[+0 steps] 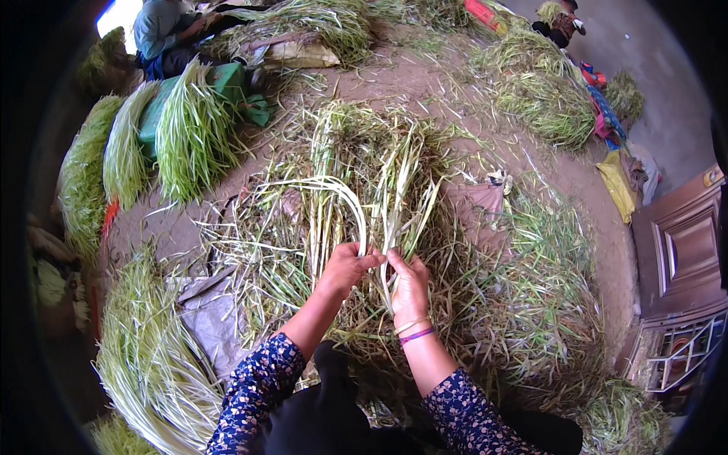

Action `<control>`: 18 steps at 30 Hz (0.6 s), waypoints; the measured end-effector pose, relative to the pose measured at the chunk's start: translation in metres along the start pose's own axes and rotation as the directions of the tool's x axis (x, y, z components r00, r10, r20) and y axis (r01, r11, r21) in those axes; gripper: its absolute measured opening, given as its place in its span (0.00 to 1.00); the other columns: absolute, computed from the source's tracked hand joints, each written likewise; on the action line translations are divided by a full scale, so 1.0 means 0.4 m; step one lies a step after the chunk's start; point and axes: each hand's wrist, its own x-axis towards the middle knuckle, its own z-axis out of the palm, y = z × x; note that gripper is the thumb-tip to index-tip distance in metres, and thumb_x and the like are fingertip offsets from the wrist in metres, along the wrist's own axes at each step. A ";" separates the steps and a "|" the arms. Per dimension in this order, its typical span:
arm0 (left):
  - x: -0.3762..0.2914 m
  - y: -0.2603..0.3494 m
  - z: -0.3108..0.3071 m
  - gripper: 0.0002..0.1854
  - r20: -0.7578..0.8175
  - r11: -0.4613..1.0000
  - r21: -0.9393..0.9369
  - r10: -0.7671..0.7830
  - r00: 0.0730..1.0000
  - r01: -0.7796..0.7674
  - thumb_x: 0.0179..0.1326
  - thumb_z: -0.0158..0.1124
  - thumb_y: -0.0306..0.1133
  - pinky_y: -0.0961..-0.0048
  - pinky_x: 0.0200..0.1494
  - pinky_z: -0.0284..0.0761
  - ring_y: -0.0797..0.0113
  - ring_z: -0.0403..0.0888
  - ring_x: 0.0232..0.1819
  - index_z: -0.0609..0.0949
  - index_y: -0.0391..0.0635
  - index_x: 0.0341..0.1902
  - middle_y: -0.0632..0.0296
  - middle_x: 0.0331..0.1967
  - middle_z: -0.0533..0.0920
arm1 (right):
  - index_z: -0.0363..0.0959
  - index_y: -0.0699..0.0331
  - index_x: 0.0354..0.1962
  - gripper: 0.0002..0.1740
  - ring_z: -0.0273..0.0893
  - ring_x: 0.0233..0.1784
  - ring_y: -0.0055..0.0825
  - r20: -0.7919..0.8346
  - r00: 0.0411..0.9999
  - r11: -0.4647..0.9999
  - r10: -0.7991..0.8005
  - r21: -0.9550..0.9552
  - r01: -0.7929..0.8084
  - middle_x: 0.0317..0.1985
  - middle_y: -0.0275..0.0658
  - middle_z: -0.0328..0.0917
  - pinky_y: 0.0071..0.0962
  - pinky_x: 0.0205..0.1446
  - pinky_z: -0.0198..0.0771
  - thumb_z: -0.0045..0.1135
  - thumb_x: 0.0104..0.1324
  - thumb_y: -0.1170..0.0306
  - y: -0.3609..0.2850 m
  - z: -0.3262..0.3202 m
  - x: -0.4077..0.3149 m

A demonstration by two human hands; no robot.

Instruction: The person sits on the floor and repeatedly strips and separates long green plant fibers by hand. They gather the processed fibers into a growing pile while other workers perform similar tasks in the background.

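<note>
My left hand (348,265) grips several pale plant stalks (348,193), which arch up and over to the left. Close beside it, thumbs nearly touching, my right hand (407,278) is closed on a bunch of whitish-green leafy stalks (392,210) that fans upward. Both hands are over a large heap of tangled green and brown plant stalks (455,284). At the lower left lies a pile of cleaner pale stalks (153,364), beside a grey sheet (213,324).
Bundles of green stalks (196,136) hang over a green box (227,79) at the upper left, near a seated person. Another person is at the top right. More plant heaps (540,96) lie at the upper right. A brown wooden panelled door (682,244) stands at the right.
</note>
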 end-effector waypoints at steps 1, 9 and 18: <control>0.007 -0.006 -0.005 0.07 0.013 0.999 0.029 0.028 1.000 -0.028 0.50 0.67 0.31 0.84 0.13 0.49 0.84 0.57 0.10 0.77 0.45 0.28 0.72 0.15 0.72 | 0.72 0.68 0.34 0.11 0.74 0.33 0.24 0.023 1.000 1.000 0.016 0.021 -0.017 0.31 0.39 0.76 0.21 0.40 0.68 0.61 0.52 0.77 0.001 -0.001 0.002; 0.029 0.015 -0.236 0.10 -0.636 0.985 0.134 0.166 0.754 -0.104 0.50 0.66 0.30 0.61 0.55 0.66 0.68 0.78 0.40 0.81 0.48 0.38 0.59 0.34 0.83 | 0.70 0.64 0.35 0.11 0.74 0.30 0.31 -0.102 0.987 0.960 0.127 0.264 -0.096 0.31 0.37 0.73 0.31 0.28 0.73 0.52 0.53 0.83 0.016 -0.059 0.045; -0.057 0.047 -0.047 0.16 -0.302 0.985 0.174 0.053 0.952 0.001 0.49 0.68 0.35 0.77 0.30 0.71 0.72 0.74 0.26 0.79 0.35 0.36 0.58 0.26 0.80 | 0.68 0.63 0.33 0.10 0.69 0.32 0.27 -0.015 0.952 0.854 0.305 0.446 -0.267 0.32 0.35 0.71 0.27 0.33 0.69 0.48 0.52 0.83 0.141 -0.079 0.066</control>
